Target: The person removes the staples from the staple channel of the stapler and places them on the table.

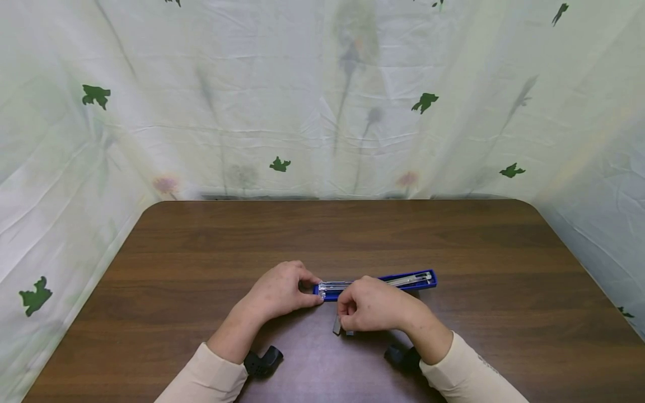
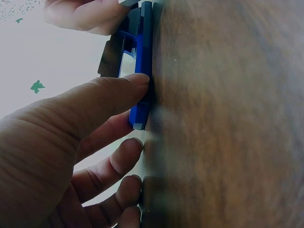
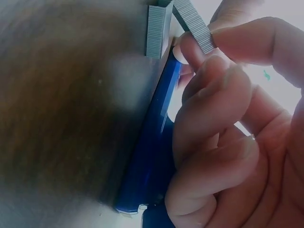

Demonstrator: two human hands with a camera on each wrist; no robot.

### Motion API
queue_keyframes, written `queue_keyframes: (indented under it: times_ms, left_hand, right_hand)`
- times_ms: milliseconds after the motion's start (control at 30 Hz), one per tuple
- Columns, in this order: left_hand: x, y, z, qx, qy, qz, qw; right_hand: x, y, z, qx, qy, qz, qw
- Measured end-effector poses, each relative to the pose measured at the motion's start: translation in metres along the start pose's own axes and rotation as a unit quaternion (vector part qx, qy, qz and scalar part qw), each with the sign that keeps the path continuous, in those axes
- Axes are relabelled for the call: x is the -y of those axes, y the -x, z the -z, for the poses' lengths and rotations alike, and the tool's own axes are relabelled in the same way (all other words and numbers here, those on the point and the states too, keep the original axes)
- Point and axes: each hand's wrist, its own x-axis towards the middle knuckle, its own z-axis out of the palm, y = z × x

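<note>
An opened blue stapler [image 1: 429,278] lies on the table, its metal staple channel exposed. My left hand [image 1: 282,288] pinches its left end between thumb and fingers, as the left wrist view also shows the blue base [image 2: 144,57] under the thumb. Just in front of the stapler, my right hand [image 1: 378,307] pinches a grey strip of staples [image 3: 195,26] between thumb and index finger. A second staple strip [image 3: 159,32] is right beside it; whether the two touch is hard to tell. The right hand hides the stapler's middle in the head view.
The brown wooden table [image 1: 201,252] extends around both hands. Behind it and at its sides hangs a pale curtain [image 1: 302,101] with green leaf shapes. Black wrist cameras sit at the left wrist [image 1: 263,361] and the right wrist [image 1: 402,356].
</note>
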Motion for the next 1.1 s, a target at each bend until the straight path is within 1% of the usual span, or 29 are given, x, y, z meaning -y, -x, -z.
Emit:
queue_keyframes:
  times_ms: [333, 500, 833, 1100]
  left_hand:
    - [0.0001, 0.0002, -0.0009, 0.004, 0.002, 0.009, 0.9999]
    - [0.0003, 0.0000, -0.0009, 0.004, 0.000, 0.009, 0.9999]
    - [-0.0013, 0.0003, 0.0004, 0.004, 0.001, 0.005, 1.0000]
    - [-0.0018, 0.0002, -0.0001, 0.006, 0.000, 0.011, 0.9999]
  right_hand:
    - [0.0003, -0.0001, -0.0004, -0.003, 0.022, -0.004, 0.9997]
    - [0.0004, -0.0006, -0.0012, -0.009, 0.031, -0.005, 0.9995]
    - [0.0026, -0.0010, -0.0020, -0.011, 0.037, -0.017, 0.9991]
    - [0.0020, -0.0021, -0.0035, -0.016, 0.045, -0.016, 0.9987]
